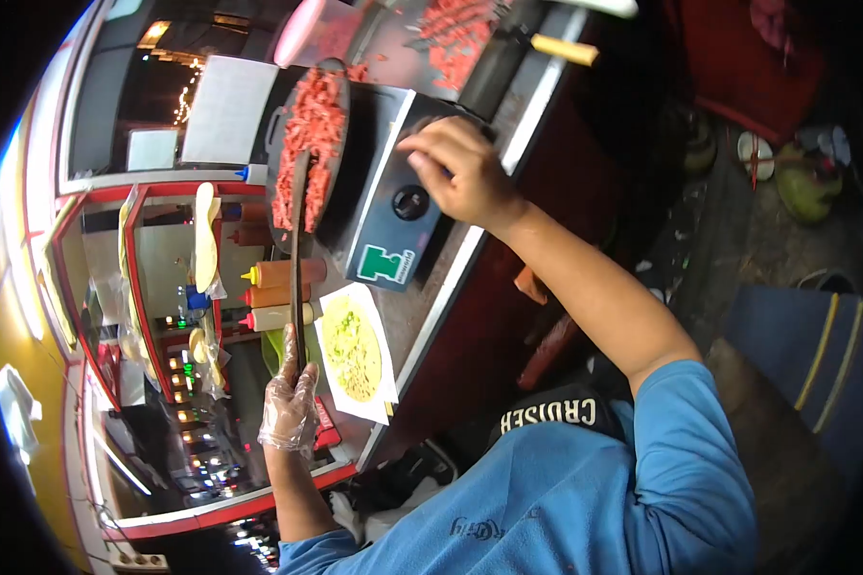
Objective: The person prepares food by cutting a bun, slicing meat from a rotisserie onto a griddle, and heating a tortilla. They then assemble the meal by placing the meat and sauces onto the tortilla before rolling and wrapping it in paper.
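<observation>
Gloved left hand (pixel 289 407) grips spatula (pixel 298 259) over meat (pixel 312 134) (3 bottles (pixel 278 295) beside); right hand (pixel 460 172) open on stove (pixel 393 206).

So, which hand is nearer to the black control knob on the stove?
The right hand: it rests on the stove just above the black knob. The gloved left hand is far off, holding a long spatula.

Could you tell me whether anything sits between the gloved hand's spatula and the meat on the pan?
Nothing visible does. The left hand grips the spatula, whose blade already lies in the meat on the pan. The right hand rests apart, at the stove by its knob.
</observation>
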